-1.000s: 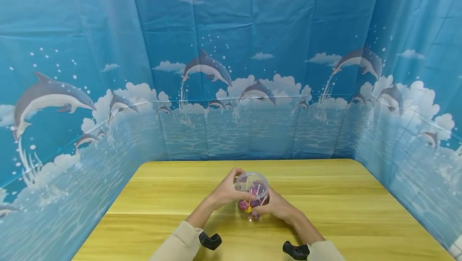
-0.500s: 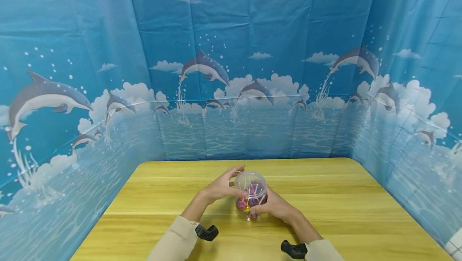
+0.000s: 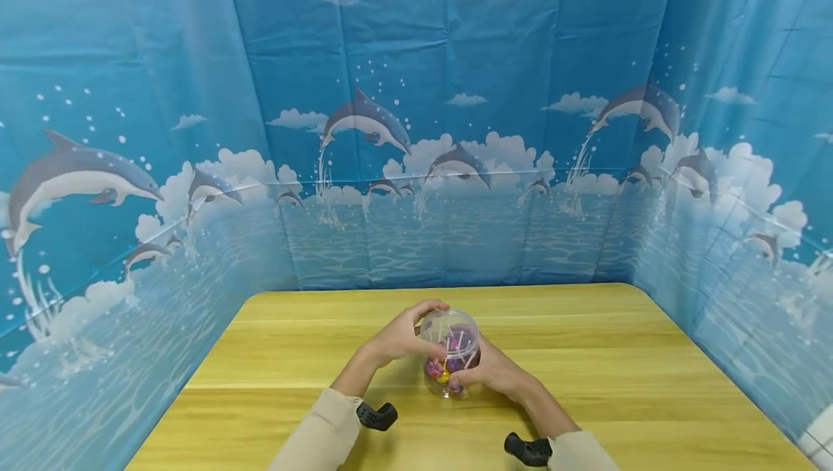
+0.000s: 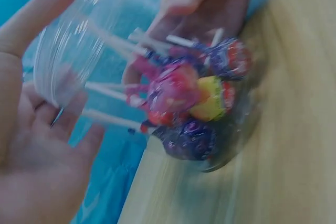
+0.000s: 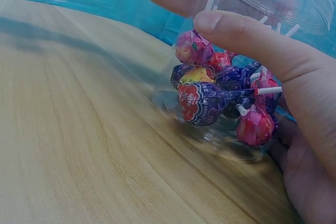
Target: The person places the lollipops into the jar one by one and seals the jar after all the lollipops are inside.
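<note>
A clear plastic jar [image 5: 215,135] stands on the table in front of me, tilted-looking in the wrist views. Inside it are several lollipops [image 4: 176,90] in pink, purple, yellow and red wrappers, with white sticks pointing up. My left hand [image 3: 400,338] curls round the see-through lid [image 4: 68,51], thumb at the near side and fingers behind the rim. Lower on the jar's right side, my right hand [image 3: 497,370] grips the body, its thumb across the front in the right wrist view. Its other fingers are mostly hidden behind the jar.
The jar is near the middle of a yellow wood-grain table [image 3: 293,355]. A blue curtain printed with dolphins [image 3: 367,120] rises behind the far edge and along both sides. Black wrist mounts [image 3: 377,417] sit by both beige sleeves [image 3: 322,431].
My left hand has drawn back leftward round the lid, its fingers lifting off the far rim and then coming back onto it. The right hand keeps holding the jar in place.
</note>
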Demonstrator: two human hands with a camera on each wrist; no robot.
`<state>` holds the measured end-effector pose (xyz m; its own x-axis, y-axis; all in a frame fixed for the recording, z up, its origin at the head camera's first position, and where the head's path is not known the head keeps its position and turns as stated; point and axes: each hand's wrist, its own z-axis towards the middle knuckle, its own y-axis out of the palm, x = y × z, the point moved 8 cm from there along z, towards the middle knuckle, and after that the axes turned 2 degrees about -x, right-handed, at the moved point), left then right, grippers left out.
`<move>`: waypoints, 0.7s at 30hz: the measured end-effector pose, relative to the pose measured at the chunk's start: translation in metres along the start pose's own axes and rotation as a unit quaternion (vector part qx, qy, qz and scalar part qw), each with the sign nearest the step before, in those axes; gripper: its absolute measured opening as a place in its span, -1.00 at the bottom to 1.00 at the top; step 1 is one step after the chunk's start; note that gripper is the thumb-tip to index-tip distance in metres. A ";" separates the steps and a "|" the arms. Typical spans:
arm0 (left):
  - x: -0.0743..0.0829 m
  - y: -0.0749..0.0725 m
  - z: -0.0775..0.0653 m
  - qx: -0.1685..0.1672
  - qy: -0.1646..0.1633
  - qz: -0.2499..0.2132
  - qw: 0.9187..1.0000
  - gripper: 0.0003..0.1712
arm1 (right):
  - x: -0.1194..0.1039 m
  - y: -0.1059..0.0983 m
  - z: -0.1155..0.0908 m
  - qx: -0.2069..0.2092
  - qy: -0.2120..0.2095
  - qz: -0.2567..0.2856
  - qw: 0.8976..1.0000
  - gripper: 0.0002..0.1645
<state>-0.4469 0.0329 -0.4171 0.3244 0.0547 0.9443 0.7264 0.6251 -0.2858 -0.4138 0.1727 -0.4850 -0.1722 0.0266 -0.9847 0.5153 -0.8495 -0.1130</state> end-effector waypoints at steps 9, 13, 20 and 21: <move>-0.003 0.000 0.001 -0.029 -0.001 -0.040 0.999 -0.07 | -0.003 -0.001 -0.001 0.004 -0.001 0.004 1.000 0.09; -0.002 -0.001 -0.005 0.014 0.010 -0.019 1.000 -0.01 | -0.004 -0.001 -0.002 0.007 -0.003 -0.003 1.000 0.11; -0.001 0.003 -0.012 0.108 0.019 0.063 0.992 0.05 | -0.003 0.001 -0.002 0.011 -0.001 -0.004 1.000 0.12; 0.000 0.003 -0.013 0.112 0.018 0.067 0.991 0.04 | -0.003 0.001 -0.001 0.009 -0.002 -0.001 1.000 0.12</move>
<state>-0.4367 0.0251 -0.4202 0.4338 0.1242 0.8924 0.5238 0.7711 -0.3619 -0.4115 0.1722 -0.4822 -0.1763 0.0265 -0.9840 0.4999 -0.8587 -0.1127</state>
